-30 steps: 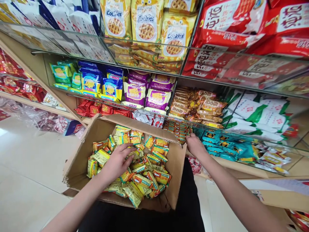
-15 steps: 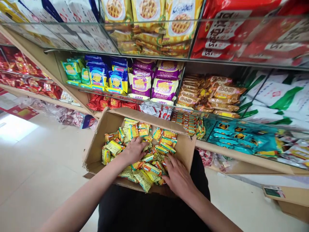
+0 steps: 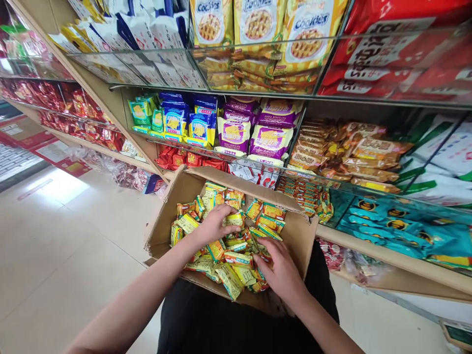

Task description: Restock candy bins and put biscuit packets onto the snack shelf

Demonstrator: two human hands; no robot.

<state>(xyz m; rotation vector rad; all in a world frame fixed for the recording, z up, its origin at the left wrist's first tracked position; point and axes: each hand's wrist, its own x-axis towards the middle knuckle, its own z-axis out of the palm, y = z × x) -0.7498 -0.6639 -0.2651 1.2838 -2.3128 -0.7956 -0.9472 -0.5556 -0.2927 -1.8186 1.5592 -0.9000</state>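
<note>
A torn cardboard box (image 3: 297, 241) rests against my lap, its floor strewn with many small yellow and orange biscuit packets (image 3: 230, 280). My left hand (image 3: 214, 227) is over the middle of the pile. Between its thumb and fingers sits one yellow biscuit packet (image 3: 236, 219). My right hand (image 3: 282, 268) lies at the right side of the pile, its thumb and fingers apart, touching packets near the box's front right. Some of the packets beneath both hands are hidden.
A shelf unit with glass fronts stands right behind the box. It bears purple soda biscuit packs (image 3: 271, 140), blue packs (image 3: 201, 125), brown wrapped bars (image 3: 376, 152), teal bags (image 3: 394, 223) and yellow cookie bags (image 3: 306, 29). Plastic bags (image 3: 125, 174) lie at the shelf's foot.
The view has shifted, so box and shelves appear further right. My left hand has lifted slightly, its thumb now visible by a packet. My right hand's thumb and fingers have spread a little.
</note>
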